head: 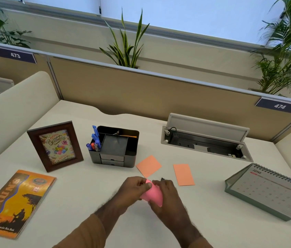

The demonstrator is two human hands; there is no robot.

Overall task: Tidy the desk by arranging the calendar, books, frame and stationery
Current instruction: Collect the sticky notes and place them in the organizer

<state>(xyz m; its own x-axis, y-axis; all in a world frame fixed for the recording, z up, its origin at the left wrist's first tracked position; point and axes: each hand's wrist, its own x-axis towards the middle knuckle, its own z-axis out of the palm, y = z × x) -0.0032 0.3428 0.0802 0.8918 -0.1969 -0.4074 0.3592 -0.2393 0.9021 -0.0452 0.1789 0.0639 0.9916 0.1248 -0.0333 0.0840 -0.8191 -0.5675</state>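
My left hand (134, 189) and my right hand (166, 196) both grip a pink pad of sticky notes (152, 195) just above the white desk (80, 197). Two orange paper slips (148, 166) (183, 174) lie flat just beyond my hands. A black organiser (116, 146) holding several blue pens (94, 138) stands behind them. A brown picture frame (55, 146) with a birthday card stands upright at the left. An orange notebook (17, 203) lies flat at the near left. A grey desk calendar (269, 190) showing June stands at the right.
An open cable hatch (205, 138) with its lid raised is sunk into the desk at the back right. A tan partition (141, 90) closes the desk's far side, with plants behind it. A cream divider (12, 111) rises along the left.
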